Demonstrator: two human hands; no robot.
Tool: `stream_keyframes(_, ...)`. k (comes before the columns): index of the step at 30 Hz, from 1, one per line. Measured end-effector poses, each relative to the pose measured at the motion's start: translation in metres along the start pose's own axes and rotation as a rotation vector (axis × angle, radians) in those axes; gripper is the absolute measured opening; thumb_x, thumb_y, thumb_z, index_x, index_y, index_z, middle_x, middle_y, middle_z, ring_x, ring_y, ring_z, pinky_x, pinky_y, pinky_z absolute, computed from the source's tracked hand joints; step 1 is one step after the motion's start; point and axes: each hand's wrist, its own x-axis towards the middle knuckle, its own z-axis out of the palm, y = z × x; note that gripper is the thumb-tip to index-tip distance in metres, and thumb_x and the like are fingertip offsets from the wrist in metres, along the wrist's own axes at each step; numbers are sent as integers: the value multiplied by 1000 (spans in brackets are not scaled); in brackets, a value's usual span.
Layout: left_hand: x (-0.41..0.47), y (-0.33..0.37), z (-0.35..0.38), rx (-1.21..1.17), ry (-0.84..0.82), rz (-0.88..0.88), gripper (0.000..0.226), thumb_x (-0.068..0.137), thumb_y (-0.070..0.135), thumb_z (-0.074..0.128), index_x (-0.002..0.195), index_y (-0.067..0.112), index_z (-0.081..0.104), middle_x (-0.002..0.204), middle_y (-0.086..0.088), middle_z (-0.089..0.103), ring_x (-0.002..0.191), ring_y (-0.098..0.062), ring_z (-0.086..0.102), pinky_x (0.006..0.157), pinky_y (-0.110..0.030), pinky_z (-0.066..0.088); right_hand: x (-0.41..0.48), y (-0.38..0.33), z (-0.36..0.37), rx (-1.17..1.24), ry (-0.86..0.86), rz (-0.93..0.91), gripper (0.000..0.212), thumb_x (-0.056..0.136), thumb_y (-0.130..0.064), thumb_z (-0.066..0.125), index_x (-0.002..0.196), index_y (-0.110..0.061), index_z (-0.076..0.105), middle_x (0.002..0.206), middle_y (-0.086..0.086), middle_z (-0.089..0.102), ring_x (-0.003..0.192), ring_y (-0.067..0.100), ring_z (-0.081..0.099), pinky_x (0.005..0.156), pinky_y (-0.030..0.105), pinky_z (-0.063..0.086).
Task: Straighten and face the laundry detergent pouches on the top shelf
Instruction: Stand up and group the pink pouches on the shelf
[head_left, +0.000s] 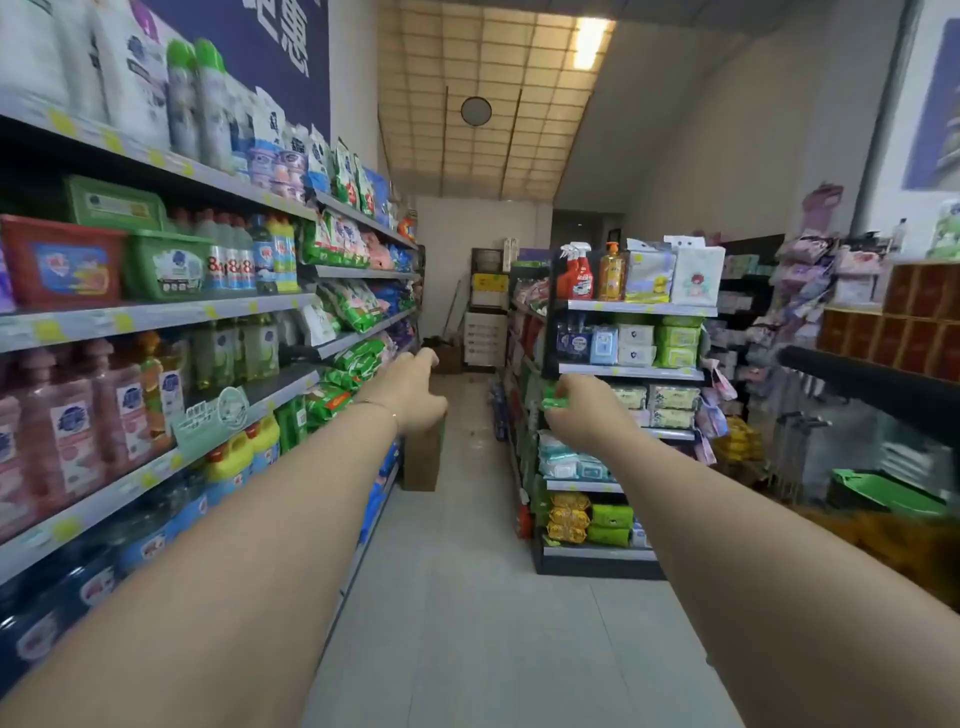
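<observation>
Long shelf unit (156, 318) runs down the left of the aisle. Its top shelf (218, 179) sits high, well above both your hands.

Cardboard box (423, 457) stands on the floor against the foot of the unit, just below your left hand. Judgement: step in with your eyes up and you could catch a foot on it.

Detergent pouches (319, 158) stand along the top shelf toward its far end, crowded at the front edge. Several are tilted and leaning on each other, with faces turned different ways. Judgement: they are soft and prop one another up, so tugging one could tip its neighbours off the front edge.

Tall spray cans (208, 104) with green caps stand on the same shelf, just beside the near end of the row. Judgement: a sideways push along the pouches could knock them over.

Left hand (410, 389) is held out beside the lower shelves, fingers (428, 358) loose and fairly wide, holding nothing.

Right hand (584, 410) is out toward the end rack across the aisle, fingers (558, 415) curled narrow. A small green pack (553, 404) shows at the fingertips. You can't tell whether it is held or sits on the rack behind. Judgement: if held, you have one free hand for an overhead job.
</observation>
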Motion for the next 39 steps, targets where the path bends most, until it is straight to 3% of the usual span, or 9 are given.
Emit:
stream_keyframes(7,106,-36,23,204,-39,62,54,87,24,53,138,21,35,137,-8,42,121,-29,45,92,-44,46,111,-16,36,-161,-8,-79,26,92,-29,49,115,-18,49,116,6,50,103,28,52,92,45,46)
stream_keyframes(19,266,-73,104,239,-72,70,50,88,26,53,135,23,37,138,-7,42,122,-28,45,96,-49,44,268,22,99,-148,-6,-81,20,90,-28,50,108,-18,49,112,6,50,100,28,52,94,49,45)
stream_keyframes(24,350,-70,138,263,-82,75,50,90,26,53,137,23,35,137,-8,41,121,-28,45,92,-45,45,350,49,123,-119,-6,-57,27,91,-30,50,116,-18,50,115,6,51,103,28,52,95,48,44)
stream_keyframes(31,485,-66,179,245,-54,91,50,90,28,53,137,23,35,134,-8,41,116,-29,47,89,-45,47,484,86,145,-167,1,-99,14,91,-29,50,100,-20,43,113,7,51,101,28,51,93,48,44)
stream_keyframes(39,590,-95,230,240,-56,58,50,90,27,53,136,23,36,135,-9,41,119,-29,46,90,-45,46,594,119,194,-172,-29,-96,28,92,-31,49,116,-17,49,119,8,52,108,29,51,95,47,43)
